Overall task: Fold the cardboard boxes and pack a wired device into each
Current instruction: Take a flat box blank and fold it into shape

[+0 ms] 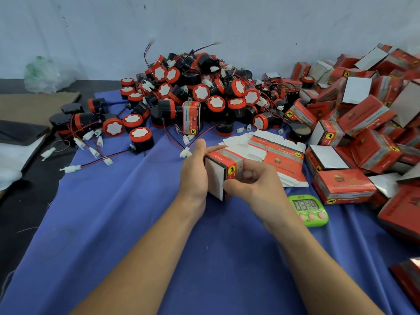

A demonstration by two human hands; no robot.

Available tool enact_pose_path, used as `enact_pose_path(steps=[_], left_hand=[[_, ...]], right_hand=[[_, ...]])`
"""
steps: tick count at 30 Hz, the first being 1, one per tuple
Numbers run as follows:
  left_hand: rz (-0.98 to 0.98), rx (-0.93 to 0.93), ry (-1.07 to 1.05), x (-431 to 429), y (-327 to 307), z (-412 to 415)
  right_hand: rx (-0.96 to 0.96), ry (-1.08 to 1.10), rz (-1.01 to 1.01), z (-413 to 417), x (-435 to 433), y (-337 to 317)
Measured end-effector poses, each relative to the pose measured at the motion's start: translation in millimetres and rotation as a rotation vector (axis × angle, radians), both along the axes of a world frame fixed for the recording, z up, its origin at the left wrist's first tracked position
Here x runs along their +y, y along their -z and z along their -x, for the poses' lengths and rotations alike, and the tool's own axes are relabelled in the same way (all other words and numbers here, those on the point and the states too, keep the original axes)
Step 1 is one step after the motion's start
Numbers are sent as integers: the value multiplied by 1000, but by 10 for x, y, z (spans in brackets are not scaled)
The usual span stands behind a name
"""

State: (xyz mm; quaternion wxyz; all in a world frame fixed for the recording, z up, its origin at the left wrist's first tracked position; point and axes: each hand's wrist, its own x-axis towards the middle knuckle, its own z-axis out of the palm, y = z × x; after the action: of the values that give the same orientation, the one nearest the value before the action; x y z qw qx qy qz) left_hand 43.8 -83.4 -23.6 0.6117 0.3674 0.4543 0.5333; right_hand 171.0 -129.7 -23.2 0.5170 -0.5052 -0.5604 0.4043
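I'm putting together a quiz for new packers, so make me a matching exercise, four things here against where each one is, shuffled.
Things: 1 timer; 2 wired devices; 3 flat box blanks; 4 red box
Places: A between left hand and right hand; B heaped at the back; C flat, just beyond the right hand; D on the cloth, right of the right wrist
Pairs: 1-D, 2-B, 3-C, 4-A
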Motion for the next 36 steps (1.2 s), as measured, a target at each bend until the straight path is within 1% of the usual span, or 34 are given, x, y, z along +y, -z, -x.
enact_pose_path(steps=[2, 3, 4, 7, 8, 10, 17, 19, 25, 29, 33, 36], left_hand=[[2, -39, 6, 0, -3, -2], [-2, -47, 25, -3, -7, -1], [-5, -47, 49, -8, -11, -4], [-20, -30, 108, -27, 0, -28], [-29, -22, 114, -29, 6, -38], [-52, -14, 129, -23, 29, -41], [-142, -4, 210, -1, 66, -13], [-167, -13, 227, -13, 51, -18], [-334, 22, 330, -45, 14, 19], [-342, 76, 341, -18, 8, 39], [-338, 104, 363, 14, 18, 67], [-340, 106, 368, 12, 14, 87]], right_hand=[[79, 49, -14, 18, 0, -16], [89, 82, -26, 24, -8, -20], [58, 123, -44, 31, -19, -20], [-182, 256, -80, 53, -44, 13], [-221, 286, -77, 63, -42, 15], [-178, 279, -75, 75, -22, 24], [142, 216, -48, 9, 14, 13], [176, 223, -39, -11, 11, 13], [139, 259, -60, 2, 21, 47], [59, 289, -79, 9, 14, 51], [33, 299, -80, 3, 20, 40], [34, 232, -43, -4, -2, -5]])
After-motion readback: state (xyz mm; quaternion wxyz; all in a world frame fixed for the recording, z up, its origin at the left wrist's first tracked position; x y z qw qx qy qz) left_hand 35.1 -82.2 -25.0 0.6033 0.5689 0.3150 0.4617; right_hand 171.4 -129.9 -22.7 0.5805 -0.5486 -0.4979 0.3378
